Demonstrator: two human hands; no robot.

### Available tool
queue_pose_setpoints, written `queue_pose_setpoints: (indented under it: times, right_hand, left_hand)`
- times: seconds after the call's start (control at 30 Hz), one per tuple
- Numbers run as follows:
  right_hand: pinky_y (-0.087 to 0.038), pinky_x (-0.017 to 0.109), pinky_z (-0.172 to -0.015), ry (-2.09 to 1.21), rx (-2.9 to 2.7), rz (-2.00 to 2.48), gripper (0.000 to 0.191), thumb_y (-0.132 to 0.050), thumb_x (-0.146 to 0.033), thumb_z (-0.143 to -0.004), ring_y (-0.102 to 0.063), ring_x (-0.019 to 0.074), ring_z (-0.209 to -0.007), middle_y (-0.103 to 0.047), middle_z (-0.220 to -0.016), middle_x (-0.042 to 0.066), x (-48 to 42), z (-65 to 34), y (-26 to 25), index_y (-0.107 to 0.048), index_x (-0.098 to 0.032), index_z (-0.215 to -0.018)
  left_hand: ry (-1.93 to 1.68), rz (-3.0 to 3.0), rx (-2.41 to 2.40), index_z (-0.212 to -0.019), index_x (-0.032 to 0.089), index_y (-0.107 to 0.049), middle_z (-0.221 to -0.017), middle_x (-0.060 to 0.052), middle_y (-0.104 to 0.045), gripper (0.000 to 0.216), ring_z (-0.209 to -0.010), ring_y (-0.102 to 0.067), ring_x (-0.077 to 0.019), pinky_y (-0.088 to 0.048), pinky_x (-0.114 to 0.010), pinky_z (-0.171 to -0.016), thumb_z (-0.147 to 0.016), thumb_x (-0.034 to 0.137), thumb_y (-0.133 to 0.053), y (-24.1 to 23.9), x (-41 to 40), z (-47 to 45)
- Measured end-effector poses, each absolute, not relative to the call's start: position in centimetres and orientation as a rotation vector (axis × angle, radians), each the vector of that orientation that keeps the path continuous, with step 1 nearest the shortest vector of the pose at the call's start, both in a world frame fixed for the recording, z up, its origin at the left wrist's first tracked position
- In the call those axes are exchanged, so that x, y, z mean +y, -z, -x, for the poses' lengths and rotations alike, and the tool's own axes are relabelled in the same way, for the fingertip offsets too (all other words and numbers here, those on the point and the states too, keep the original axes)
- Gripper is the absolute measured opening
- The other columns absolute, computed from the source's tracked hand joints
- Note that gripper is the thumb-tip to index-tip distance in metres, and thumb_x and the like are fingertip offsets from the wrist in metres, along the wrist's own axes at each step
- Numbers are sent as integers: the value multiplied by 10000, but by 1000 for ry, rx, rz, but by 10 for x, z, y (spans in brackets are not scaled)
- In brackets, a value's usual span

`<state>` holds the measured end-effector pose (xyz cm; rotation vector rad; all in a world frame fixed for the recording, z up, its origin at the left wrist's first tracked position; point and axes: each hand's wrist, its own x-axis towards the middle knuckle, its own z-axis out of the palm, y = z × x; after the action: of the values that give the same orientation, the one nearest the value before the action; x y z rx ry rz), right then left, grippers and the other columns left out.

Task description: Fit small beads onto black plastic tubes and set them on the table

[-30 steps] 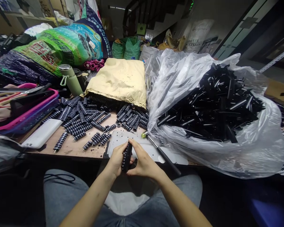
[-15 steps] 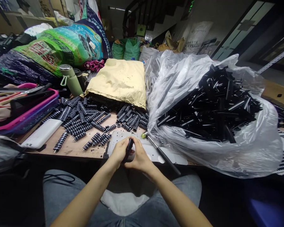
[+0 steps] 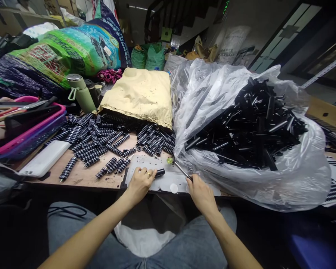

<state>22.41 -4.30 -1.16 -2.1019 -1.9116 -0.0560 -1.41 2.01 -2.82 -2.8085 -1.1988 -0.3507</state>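
My left hand (image 3: 140, 182) is closed around a short black cylindrical part (image 3: 159, 172) and holds it down on a white perforated plate (image 3: 168, 184) at the table's front edge. My right hand (image 3: 201, 192) is closed on the black handle of a screwdriver (image 3: 182, 170), whose yellow-green tip end lies on the plate just right of the part. A ring shows on a finger of the left hand.
Several striped black-and-white rolls (image 3: 100, 140) lie spread over the wooden table (image 3: 81, 175) in front of a yellow sack (image 3: 140, 95). A clear plastic bag of black rods (image 3: 249, 127) fills the right side. A white power bank (image 3: 43, 158), pink basket (image 3: 25, 127) and green bottle (image 3: 80, 93) stand left.
Both hands held the black part upright together; now they have parted. The left hand laid the part down on the plate and the right hand moved right onto the screwdriver.
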Motion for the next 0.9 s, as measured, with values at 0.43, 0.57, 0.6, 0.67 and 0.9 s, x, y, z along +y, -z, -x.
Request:
queue_pose_setpoints:
  times: [0.43,0.57,0.6,0.67,0.9]
  right_hand:
    - [-317,223,-465,-300,-1890,1865,351,-182,-379,-923,-522,136,-472,-546,-570,-2,-66,-164,-36,-461,-201,-807]
    - [-274,229,-462,-358,-2137,1886,377,-179,-368,-925,-540,141,-488,-593,-618,22,-66,-138,-25,-474,-194,-769]
    - [-248,234,-454,-371,-2198,1944,370,-189,-371,-926,-544,146,-482,-602,-617,19,-65,-135,-21,-469,-196,-757]
    - [-220,239,-454,-386,-2209,2040,358,-188,-377,-930,-558,156,-490,-609,-613,9,-63,-136,-16,-457,-202,-771]
    - [-225,244,-467,-137,-2118,2167,358,-212,-444,-918,-573,165,-546,-595,-624,-4,-59,-196,-11,-438,-215,-761]
  left_hand:
    - [427,2700,-1335,-1277,27,-368,-1309,-182,-419,503,-1260,-295,-274,-208,-445,-1024,-857,303,-344,50,-5,-21]
    - [428,2700,-1289,-1277,-32,-339,-1334,-224,-364,529,-1268,-280,-291,-229,-433,-1022,-816,226,-360,64,-7,-31]
    - [435,2709,-1270,-1265,-37,-355,-1326,-228,-373,511,-1257,-298,-294,-253,-428,-1009,-807,190,-360,65,-4,-32]
    - [455,2739,-1291,-1237,-21,-398,-1281,-223,-427,470,-1211,-363,-298,-317,-422,-962,-803,158,-363,61,4,-32]
    - [314,3068,-1472,-966,130,-576,-855,-96,-595,251,-819,-550,-211,-437,-308,-690,-824,106,-371,5,2,-16]
